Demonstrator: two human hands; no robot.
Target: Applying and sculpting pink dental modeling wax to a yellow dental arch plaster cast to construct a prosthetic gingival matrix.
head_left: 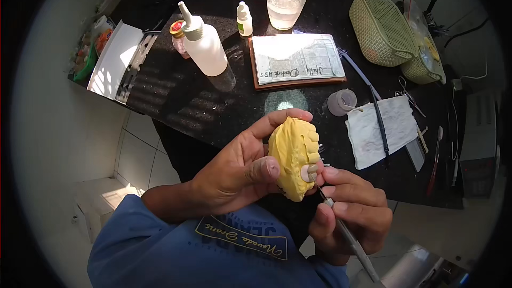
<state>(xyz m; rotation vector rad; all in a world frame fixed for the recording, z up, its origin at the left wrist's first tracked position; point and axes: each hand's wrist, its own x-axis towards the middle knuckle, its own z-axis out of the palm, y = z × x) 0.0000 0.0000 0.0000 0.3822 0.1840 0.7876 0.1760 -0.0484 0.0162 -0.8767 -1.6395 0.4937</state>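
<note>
My left hand (232, 168) is closed round a yellow dental cast (288, 152), its thumb on the near side and its fingers behind. A row of yellow teeth runs down the cast's right edge. Low on that edge sit a pale pink patch (305, 173) and a greyish-brown tooth (313, 170). My right hand (357, 208) grips a slim metal dental carver (353, 241) like a pen. The carver's thin tip is at the lower right of the cast, beside the greyish tooth; whether it touches cannot be made out. Fingertips of the right hand rest close to the cast's edge.
On the dark speckled counter stand a white squeeze bottle (205, 50), a dropper bottle (244, 20), a glass of cloudy liquid (286, 8), a notepad (298, 58) and a small cup (340, 102). A white cloth (368, 138) bears a black-handled tool (380, 122). Baskets (380, 32) stand far right.
</note>
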